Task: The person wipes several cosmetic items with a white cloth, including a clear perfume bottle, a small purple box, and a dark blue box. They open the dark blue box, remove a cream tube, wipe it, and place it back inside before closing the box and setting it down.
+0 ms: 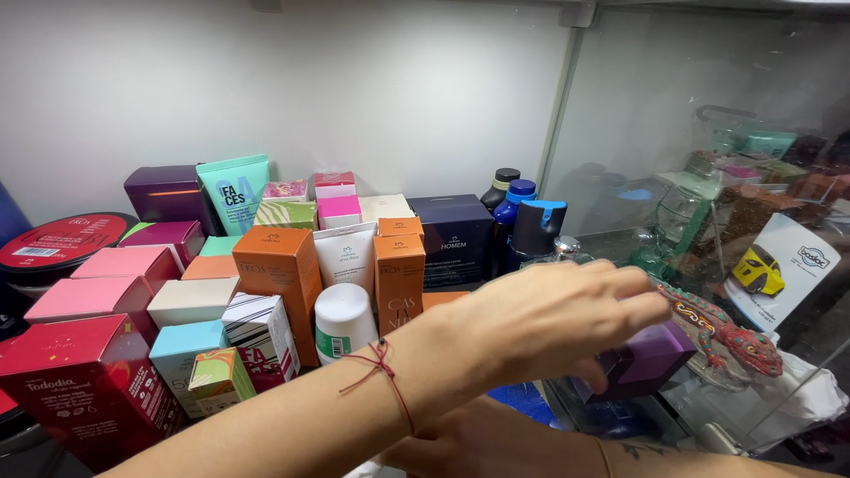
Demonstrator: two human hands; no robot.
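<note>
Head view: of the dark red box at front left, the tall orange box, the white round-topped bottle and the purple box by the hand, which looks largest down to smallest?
1. Dark red box, though nearest the camera.
2. Tall orange box.
3 and 4. White round-topped bottle and purple box look alike; the left hand partly hides the purple box.

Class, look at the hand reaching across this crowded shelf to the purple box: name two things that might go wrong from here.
1. The left hand has only a fingertip grip on the purple box, so the box might slip.
2. The forearm crosses close over the white roll-on bottle and the orange carton; drawing back low might topple them.
</note>
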